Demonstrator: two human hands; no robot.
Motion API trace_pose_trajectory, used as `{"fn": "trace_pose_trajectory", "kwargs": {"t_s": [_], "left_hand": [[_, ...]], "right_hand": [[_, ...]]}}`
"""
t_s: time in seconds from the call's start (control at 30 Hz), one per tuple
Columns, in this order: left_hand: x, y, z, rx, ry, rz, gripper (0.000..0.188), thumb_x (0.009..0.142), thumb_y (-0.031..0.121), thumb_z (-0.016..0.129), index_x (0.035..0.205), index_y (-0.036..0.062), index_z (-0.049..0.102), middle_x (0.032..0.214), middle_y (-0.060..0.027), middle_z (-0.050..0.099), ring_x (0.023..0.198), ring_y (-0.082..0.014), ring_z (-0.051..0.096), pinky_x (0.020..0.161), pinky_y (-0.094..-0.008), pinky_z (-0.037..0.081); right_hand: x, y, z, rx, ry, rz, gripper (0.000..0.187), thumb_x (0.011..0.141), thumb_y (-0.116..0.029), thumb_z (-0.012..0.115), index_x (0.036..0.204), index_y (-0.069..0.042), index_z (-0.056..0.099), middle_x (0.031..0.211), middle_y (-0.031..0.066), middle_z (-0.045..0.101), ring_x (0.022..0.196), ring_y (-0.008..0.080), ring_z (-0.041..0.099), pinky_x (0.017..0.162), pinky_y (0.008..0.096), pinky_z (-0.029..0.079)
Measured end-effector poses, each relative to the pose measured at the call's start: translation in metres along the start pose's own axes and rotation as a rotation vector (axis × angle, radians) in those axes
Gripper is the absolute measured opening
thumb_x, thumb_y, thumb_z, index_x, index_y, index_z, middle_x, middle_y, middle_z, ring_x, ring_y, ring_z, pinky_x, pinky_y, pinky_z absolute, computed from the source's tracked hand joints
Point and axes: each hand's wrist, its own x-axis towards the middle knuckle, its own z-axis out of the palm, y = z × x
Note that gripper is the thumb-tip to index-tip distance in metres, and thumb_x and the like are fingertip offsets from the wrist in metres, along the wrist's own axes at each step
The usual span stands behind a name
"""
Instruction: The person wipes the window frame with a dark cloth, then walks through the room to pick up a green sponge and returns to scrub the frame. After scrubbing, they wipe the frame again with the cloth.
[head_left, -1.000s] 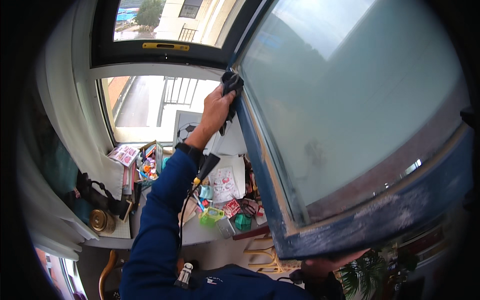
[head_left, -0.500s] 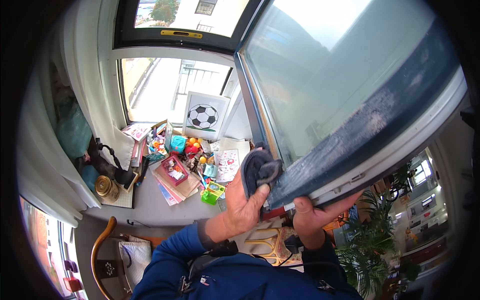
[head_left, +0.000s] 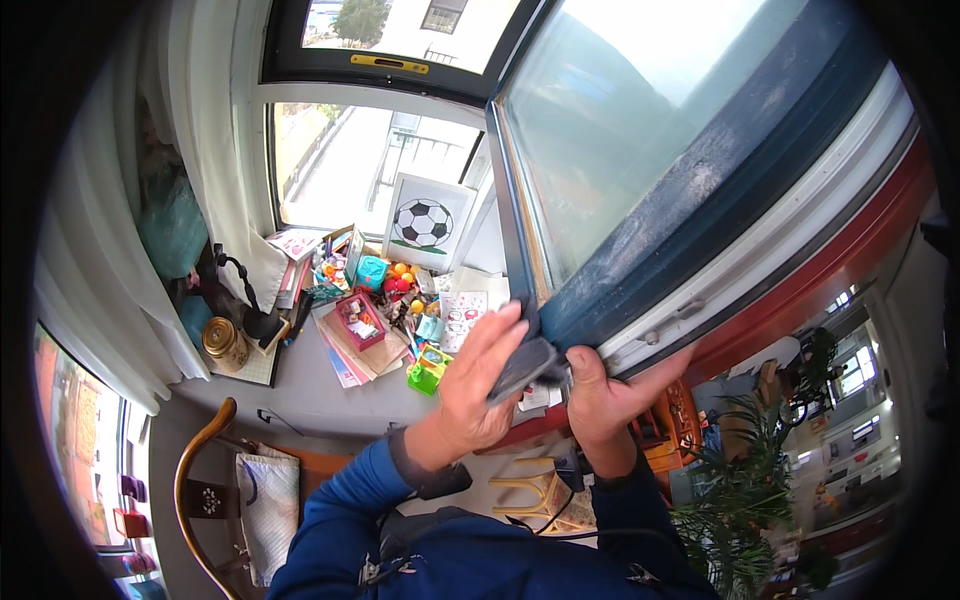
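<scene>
The open window sash (head_left: 640, 250) slants across the upper right, its glass set in a dark blue frame with pale dusty smears. My left hand (head_left: 473, 390) holds a dark grey cloth (head_left: 527, 368) against the frame's lower corner, its fingers stretched upward along the cloth. Part of the cloth is hidden behind the hand. My right hand (head_left: 607, 405) grips the sash's lower edge just right of the cloth. Its thumb rests near the white inner strip (head_left: 680, 322), and its other fingers reach underneath.
A desk (head_left: 330, 400) below the window bears toys, papers, a pink box (head_left: 359, 322), a golden-lidded jar (head_left: 224, 342) and a framed football picture (head_left: 428, 220). White curtains (head_left: 190, 150) hang at left above a wooden chair (head_left: 205, 470). A leafy plant (head_left: 745, 480) stands at lower right.
My left hand and the cloth have slid down to the frame's bottom corner, and the fingers have straightened. The sash has tilted, showing more of its white edge and a red outer face.
</scene>
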Motion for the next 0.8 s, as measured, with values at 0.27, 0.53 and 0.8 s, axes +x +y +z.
{"fn": "trace_pose_trajectory", "kwargs": {"t_s": [0.27,0.53,0.8], "left_hand": [[0.135,0.021,0.025,-0.087,-0.039,0.422,0.048,0.090,0.014,0.067,0.133,-0.0053,0.057,0.138,-0.0272,0.056,0.123,-0.0441,0.057,0.109,-0.0433,0.043],[0.075,0.002,0.003,-0.166,-0.211,0.120,0.069,0.081,0.010,0.075,0.143,-0.0039,0.048,0.151,-0.0290,0.041,0.139,-0.0441,0.044,0.114,-0.0432,0.037],[0.113,0.017,0.021,-0.195,-0.083,0.219,0.059,0.085,0.004,0.068,0.141,-0.0043,0.050,0.146,-0.0299,0.047,0.133,-0.0444,0.050,0.109,-0.0408,0.043]], "right_hand": [[0.003,0.001,0.007,-0.021,0.094,-0.027,0.100,0.091,-0.035,0.077,0.155,0.006,0.013,0.153,0.0245,0.035,0.134,0.0298,0.043,0.111,0.0429,0.037],[0.001,0.005,0.002,0.052,0.039,-0.012,0.097,0.093,-0.028,0.073,0.154,0.008,0.007,0.152,0.0274,0.028,0.138,0.0345,0.036,0.113,0.0455,0.033],[-0.003,0.003,0.002,0.068,0.066,0.029,0.100,0.091,-0.026,0.076,0.155,0.007,0.007,0.152,0.0264,0.029,0.138,0.0341,0.037,0.112,0.0447,0.036]]}}
